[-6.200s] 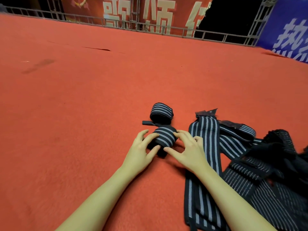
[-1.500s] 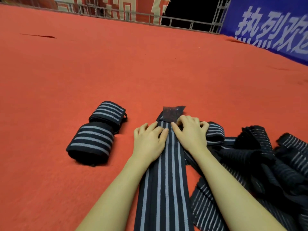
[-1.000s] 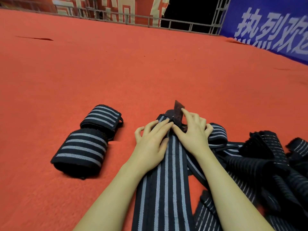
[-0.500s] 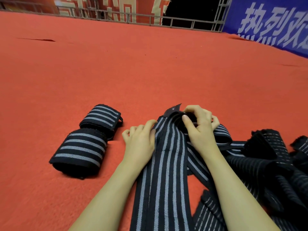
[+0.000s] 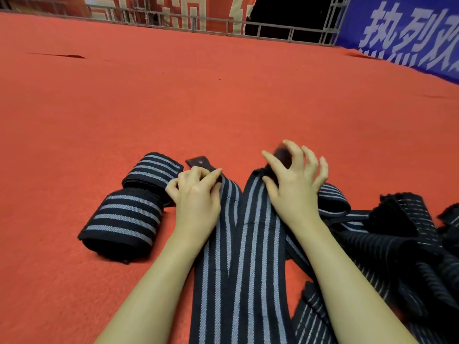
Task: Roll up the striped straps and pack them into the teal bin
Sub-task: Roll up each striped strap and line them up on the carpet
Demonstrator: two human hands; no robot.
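Two black straps with grey stripes lie side by side on the red carpet in front of me. My left hand (image 5: 196,192) pinches the far end of the left strap (image 5: 216,264), whose dark hook-and-loop tab (image 5: 196,163) lies flat beyond my fingers. My right hand (image 5: 293,180) pinches the far end of the right strap (image 5: 258,244) and lifts its dark tab between thumb and forefinger. Two rolled straps sit to the left: a near roll (image 5: 121,219) and a far roll (image 5: 151,171). No teal bin is in view.
A tangled heap of unrolled striped straps (image 5: 402,244) lies at the right. Red carpet (image 5: 198,95) stretches ahead to a metal railing (image 5: 248,23), with red banners behind it and a blue banner (image 5: 407,33) at the far right.
The two overlapping strap ends have come apart: my left hand drew one end to the left, my right hand lifted the other end's tab. Earlier, both hands finished the second roll.
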